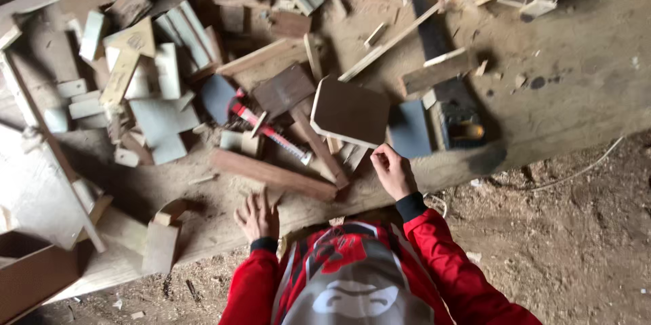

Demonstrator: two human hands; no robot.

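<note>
Head view, looking straight down over a person in a red-sleeved jersey at a long, sawdust-covered wooden surface that runs diagonally across the frame. The right hand, just right of centre, is curled closed with the fingers bent inward; it lies just below the lower edge of a rounded-corner brown board, and whether it grips anything cannot be told. The left hand, lower centre-left, rests palm down on the near edge of the surface with fingers spread flat, holding nothing. Just above it lies a long reddish-brown plank, angled from centre-left toward the middle. A red-and-white hand tool lies diagonally between the plank and a dark square panel, its tip near the centre of the frame. To the right of the rounded board lies a flat blue-grey piece, and beside that a dark power tool with a yellow part. The upper left of the frame is filled with a heap of pale offcuts, blocks and strips lying at all angles. A thin light batten runs diagonally in the upper centre. Bare earth floor with wood chips fills the lower right, crossed by a thin pale cord.
</note>
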